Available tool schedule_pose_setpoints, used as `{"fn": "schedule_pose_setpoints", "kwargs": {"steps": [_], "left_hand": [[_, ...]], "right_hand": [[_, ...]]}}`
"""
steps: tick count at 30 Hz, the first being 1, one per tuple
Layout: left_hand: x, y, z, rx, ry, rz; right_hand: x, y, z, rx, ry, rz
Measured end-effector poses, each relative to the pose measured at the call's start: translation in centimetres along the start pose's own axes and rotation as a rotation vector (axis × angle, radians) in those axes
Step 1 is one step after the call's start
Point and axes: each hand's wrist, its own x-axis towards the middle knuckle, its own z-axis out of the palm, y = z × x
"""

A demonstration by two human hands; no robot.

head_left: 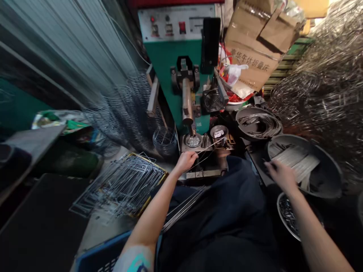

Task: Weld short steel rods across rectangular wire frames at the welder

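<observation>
My left hand (pixel 185 161) is closed on a thin metal wire (pixel 208 145) that reaches up and right toward the small round die (pixel 193 141) under the green machine's (pixel 176 53) brass-coloured ram (pixel 187 100). More long wires (pixel 184 207) lie across my lap. My right hand (pixel 280 174) reaches into a large dark pan (pixel 326 181) and rests on a bundle of short flat metal strips (pixel 295 161); its fingers are blurred.
A stack of bent wire frames (pixel 121 185) lies on a yellow-edged tray at left. Coiled wire racks (pixel 127 109) lean behind it. A small fan (pixel 213 100), a cardboard box (pixel 255 41), a bowl of wire loops (pixel 259 122) and a bowl of small parts (pixel 287 213) sit right.
</observation>
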Motion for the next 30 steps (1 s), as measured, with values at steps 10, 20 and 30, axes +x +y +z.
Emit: {"fn": "schedule_pose_setpoints", "kwargs": {"steps": [10,20,30], "left_hand": [[1.3,-1.0,1.6,0.273,-0.126,-0.113],[-2.0,1.0,0.5,0.298,-0.118,-0.059],[-4.5,-0.8,-0.9,0.12,0.058,-0.075]], "right_hand": [[1.5,-17.9,10.1,0.219,-0.314,-0.253],[4.8,-20.3,12.5,0.299,-0.336,0.034],[3.9,-21.9,12.0,0.786,-0.316,0.118]]}}
